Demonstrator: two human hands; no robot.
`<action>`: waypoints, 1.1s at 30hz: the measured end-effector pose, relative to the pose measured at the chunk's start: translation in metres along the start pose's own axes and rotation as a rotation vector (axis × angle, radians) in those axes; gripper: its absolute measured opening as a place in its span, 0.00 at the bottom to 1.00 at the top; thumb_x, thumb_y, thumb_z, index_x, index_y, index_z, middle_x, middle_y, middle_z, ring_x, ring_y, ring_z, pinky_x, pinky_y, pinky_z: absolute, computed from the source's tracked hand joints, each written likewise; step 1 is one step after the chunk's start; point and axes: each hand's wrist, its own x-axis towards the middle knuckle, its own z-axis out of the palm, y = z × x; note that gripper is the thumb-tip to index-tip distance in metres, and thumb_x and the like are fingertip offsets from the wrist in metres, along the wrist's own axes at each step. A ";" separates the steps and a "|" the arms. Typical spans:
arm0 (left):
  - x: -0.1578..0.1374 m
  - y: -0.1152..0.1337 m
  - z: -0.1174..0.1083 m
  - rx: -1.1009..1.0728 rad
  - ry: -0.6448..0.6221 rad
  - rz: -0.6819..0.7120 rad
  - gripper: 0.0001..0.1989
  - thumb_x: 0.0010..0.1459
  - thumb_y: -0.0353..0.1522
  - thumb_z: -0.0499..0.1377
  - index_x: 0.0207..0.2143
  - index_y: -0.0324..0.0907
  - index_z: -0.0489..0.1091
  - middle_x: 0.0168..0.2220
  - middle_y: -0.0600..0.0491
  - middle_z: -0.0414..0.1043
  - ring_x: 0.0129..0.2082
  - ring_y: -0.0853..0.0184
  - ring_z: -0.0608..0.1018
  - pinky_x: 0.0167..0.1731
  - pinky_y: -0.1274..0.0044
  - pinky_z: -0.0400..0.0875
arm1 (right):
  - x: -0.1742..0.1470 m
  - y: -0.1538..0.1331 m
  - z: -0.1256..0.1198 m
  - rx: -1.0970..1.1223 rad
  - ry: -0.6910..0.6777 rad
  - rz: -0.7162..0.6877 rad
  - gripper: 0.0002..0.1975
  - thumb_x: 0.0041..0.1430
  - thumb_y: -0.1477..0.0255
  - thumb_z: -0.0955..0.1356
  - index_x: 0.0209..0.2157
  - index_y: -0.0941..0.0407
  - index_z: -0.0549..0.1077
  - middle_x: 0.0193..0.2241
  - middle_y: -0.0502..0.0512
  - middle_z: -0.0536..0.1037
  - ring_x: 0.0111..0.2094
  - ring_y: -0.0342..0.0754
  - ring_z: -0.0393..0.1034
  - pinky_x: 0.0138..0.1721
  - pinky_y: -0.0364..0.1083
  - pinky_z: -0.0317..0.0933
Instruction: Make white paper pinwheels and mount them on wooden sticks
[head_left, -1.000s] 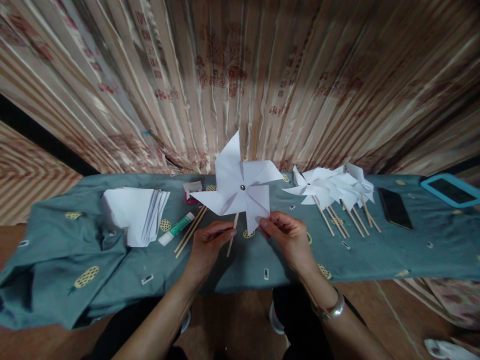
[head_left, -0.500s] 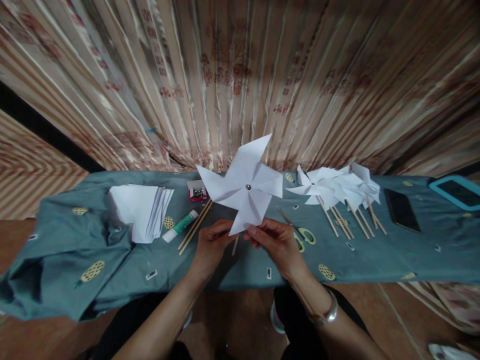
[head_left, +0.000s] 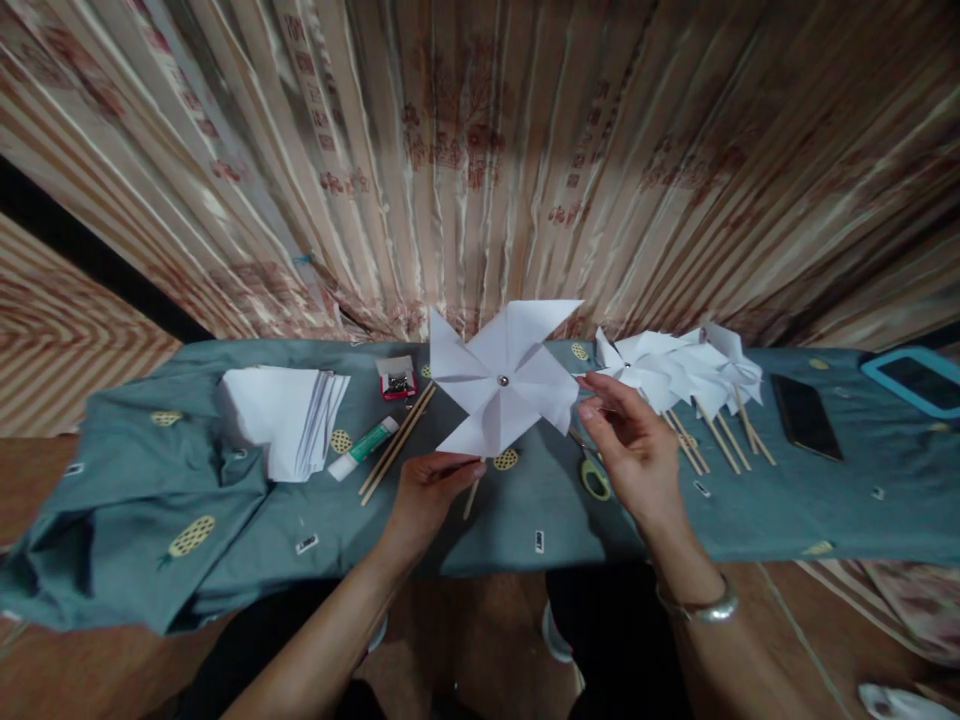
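A white paper pinwheel (head_left: 517,385) with a round metal pin at its centre is held up in front of me, facing me. My left hand (head_left: 429,500) is closed on its wooden stick, just below the lowest blade; the stick's bottom end pokes out under my fingers. My right hand (head_left: 637,450), a silver bracelet on its wrist, is at the right-hand blade with thumb and fingers apart. Its fingertips are at the blade's edge; whether they touch it I cannot tell. Behind this hand lie scissors (head_left: 595,480) with yellow-green handles, partly covered.
Several finished pinwheels (head_left: 660,365) lie on sticks at the right, by a dark phone (head_left: 806,415) and a blue-framed device (head_left: 911,380). At the left are stacked white paper (head_left: 274,410), a glue stick (head_left: 364,448), loose sticks (head_left: 394,450) and a red box of pins (head_left: 396,380).
My right hand has let go near the pinwheel's bottom and moved right and up to its right blade. The blades have turned about the pin, while my left hand stays on the stick.
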 end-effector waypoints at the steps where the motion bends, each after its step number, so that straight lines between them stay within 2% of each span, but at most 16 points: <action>1: 0.000 -0.001 0.000 0.008 -0.010 0.001 0.05 0.38 0.33 0.70 0.23 0.44 0.80 0.26 0.52 0.80 0.28 0.65 0.79 0.35 0.75 0.72 | 0.001 0.004 0.000 -0.009 -0.031 0.008 0.18 0.54 0.65 0.72 0.47 0.52 0.76 0.43 0.55 0.80 0.38 0.46 0.73 0.43 0.48 0.67; 3: 0.000 -0.002 0.001 0.025 -0.025 0.008 0.05 0.39 0.33 0.69 0.23 0.44 0.80 0.26 0.52 0.80 0.28 0.65 0.78 0.35 0.75 0.72 | 0.000 0.011 0.002 -0.001 -0.086 0.044 0.17 0.55 0.64 0.72 0.46 0.53 0.76 0.40 0.55 0.81 0.37 0.47 0.74 0.43 0.48 0.67; 6: 0.002 -0.004 -0.001 0.037 -0.025 0.024 0.05 0.39 0.33 0.70 0.24 0.44 0.80 0.26 0.52 0.80 0.29 0.65 0.78 0.35 0.75 0.72 | -0.004 0.012 0.005 0.049 -0.124 0.101 0.12 0.55 0.64 0.72 0.40 0.53 0.79 0.32 0.52 0.82 0.35 0.48 0.75 0.40 0.48 0.68; 10: 0.003 -0.003 -0.003 0.036 -0.024 0.038 0.07 0.40 0.34 0.69 0.26 0.44 0.81 0.28 0.51 0.81 0.31 0.64 0.78 0.36 0.74 0.71 | -0.010 0.004 0.010 0.094 -0.151 0.146 0.09 0.52 0.63 0.73 0.31 0.53 0.80 0.25 0.50 0.80 0.26 0.44 0.71 0.30 0.43 0.66; 13: 0.003 -0.002 -0.003 0.042 -0.033 0.054 0.08 0.42 0.34 0.69 0.29 0.43 0.81 0.30 0.51 0.80 0.33 0.65 0.78 0.37 0.75 0.71 | -0.012 -0.001 0.014 0.093 -0.193 0.169 0.12 0.49 0.60 0.73 0.24 0.55 0.78 0.19 0.49 0.76 0.21 0.42 0.67 0.24 0.41 0.61; 16: 0.003 -0.001 -0.002 0.042 -0.027 0.074 0.07 0.42 0.34 0.69 0.28 0.43 0.81 0.29 0.52 0.79 0.32 0.66 0.77 0.36 0.76 0.71 | -0.015 -0.005 0.018 0.097 -0.270 0.201 0.17 0.49 0.57 0.73 0.20 0.56 0.76 0.16 0.49 0.74 0.19 0.41 0.65 0.22 0.40 0.59; 25: 0.002 0.004 0.001 0.023 -0.059 0.085 0.07 0.43 0.33 0.67 0.28 0.42 0.81 0.30 0.50 0.79 0.33 0.64 0.77 0.36 0.75 0.71 | -0.031 -0.012 0.035 0.254 -0.474 0.349 0.17 0.51 0.55 0.73 0.25 0.55 0.81 0.21 0.52 0.79 0.21 0.42 0.69 0.25 0.42 0.66; 28: 0.001 0.004 0.002 -0.002 -0.082 0.090 0.08 0.42 0.35 0.68 0.25 0.40 0.80 0.28 0.51 0.77 0.30 0.65 0.76 0.33 0.76 0.70 | -0.036 -0.014 0.043 0.315 -0.525 0.383 0.16 0.51 0.55 0.73 0.28 0.54 0.82 0.22 0.52 0.80 0.21 0.41 0.68 0.24 0.41 0.65; 30: 0.001 0.003 0.003 -0.025 -0.096 0.072 0.08 0.40 0.36 0.69 0.22 0.40 0.78 0.24 0.52 0.75 0.27 0.66 0.74 0.30 0.77 0.68 | -0.040 -0.017 0.045 0.343 -0.617 0.390 0.18 0.51 0.54 0.72 0.30 0.55 0.82 0.24 0.53 0.81 0.21 0.40 0.68 0.23 0.41 0.64; 33: 0.001 0.002 0.002 -0.042 -0.086 0.021 0.07 0.41 0.35 0.69 0.24 0.41 0.79 0.24 0.54 0.74 0.26 0.68 0.72 0.29 0.78 0.66 | -0.041 -0.027 0.038 0.331 -0.777 0.373 0.17 0.54 0.55 0.71 0.30 0.55 0.82 0.24 0.52 0.81 0.19 0.39 0.66 0.21 0.40 0.62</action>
